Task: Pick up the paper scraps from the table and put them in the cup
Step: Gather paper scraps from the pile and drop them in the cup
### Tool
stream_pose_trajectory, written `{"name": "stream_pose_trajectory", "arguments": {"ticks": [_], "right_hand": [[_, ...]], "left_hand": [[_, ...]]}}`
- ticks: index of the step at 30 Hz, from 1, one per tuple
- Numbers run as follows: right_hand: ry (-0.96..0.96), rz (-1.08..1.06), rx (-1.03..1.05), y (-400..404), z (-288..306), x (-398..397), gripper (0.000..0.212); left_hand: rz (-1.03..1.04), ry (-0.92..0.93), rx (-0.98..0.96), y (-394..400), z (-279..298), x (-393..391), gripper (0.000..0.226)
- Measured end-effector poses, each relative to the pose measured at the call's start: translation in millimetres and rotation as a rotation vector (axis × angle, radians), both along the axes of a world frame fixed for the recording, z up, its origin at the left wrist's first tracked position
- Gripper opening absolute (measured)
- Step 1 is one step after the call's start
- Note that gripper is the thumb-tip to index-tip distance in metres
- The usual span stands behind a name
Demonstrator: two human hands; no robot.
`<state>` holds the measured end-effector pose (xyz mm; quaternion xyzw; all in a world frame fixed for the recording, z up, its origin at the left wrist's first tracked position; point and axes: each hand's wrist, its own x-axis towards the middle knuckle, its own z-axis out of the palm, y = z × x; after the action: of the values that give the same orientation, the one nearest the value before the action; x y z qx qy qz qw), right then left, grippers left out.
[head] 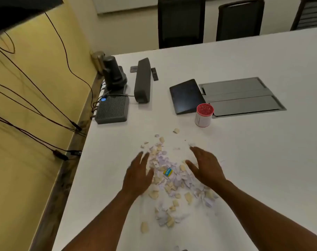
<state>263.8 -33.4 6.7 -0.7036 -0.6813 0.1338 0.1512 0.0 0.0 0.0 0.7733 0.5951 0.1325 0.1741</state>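
We've got left hand (138,175) and right hand (205,168) spread, holding nothing, flanking torn white-and-tan paper scraps (169,185); red-rimmed white cup (204,115) well apart.

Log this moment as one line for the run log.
phase: gathering | left hand: open, left of pile | right hand: open, right of pile | torn white and tan paper scraps: on table | red-rimmed white cup: upright

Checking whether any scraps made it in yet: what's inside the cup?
The cup has a red interior with small pale flecks showing near the top, possibly scraps. Its wall hides anything lower down.
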Motion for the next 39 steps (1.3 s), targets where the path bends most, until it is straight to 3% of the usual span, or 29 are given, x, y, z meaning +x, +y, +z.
{"name": "stream_pose_trajectory", "arguments": {"ticks": [5, 9, 11, 15, 20, 25, 30, 35, 39], "right_hand": [[-0.108, 0.002, -0.211, -31.1, -36.2, 3.2, 0.062], [-0.249, -0.119, -0.315, -45.1, -43.3, 3.8, 0.070], [-0.289, -0.187, -0.340, -52.5, -46.5, 4.1, 0.075], [-0.073, -0.300, -0.442, -62.0, -56.2, 3.1, 0.089], [0.059, -0.200, -0.538, -57.9, -64.8, -9.0, 0.101], [0.070, -0.147, -0.506, -40.2, -62.0, -28.3, 0.094], [0.009, -0.088, -0.477, -19.7, -61.5, -46.4, 0.071], [-0.170, 0.204, -0.411, -15.3, -68.1, -53.8, 0.041], [-0.172, 0.283, -0.332, -20.7, -72.6, -51.7, 0.030]], "left_hand": [[-0.054, 0.105, -0.279, -36.8, -40.0, -11.5, 0.068], [-0.061, 0.167, -0.339, -53.8, -45.9, -10.4, 0.094], [-0.062, 0.222, -0.342, -61.9, -46.2, -8.3, 0.095], [-0.001, 0.276, -0.378, -74.0, -40.8, -6.6, 0.104], [0.069, 0.265, -0.587, -86.2, -43.3, 0.3, 0.113], [0.046, 0.196, -0.558, -96.0, -51.4, 12.1, 0.092], [-0.093, 0.179, -0.491, -96.6, -56.2, 22.7, 0.061], [-0.161, 0.143, -0.437, -87.7, -58.5, 27.6, 0.038], [-0.123, 0.048, -0.411, -77.7, -57.4, 27.2, 0.026]]}}
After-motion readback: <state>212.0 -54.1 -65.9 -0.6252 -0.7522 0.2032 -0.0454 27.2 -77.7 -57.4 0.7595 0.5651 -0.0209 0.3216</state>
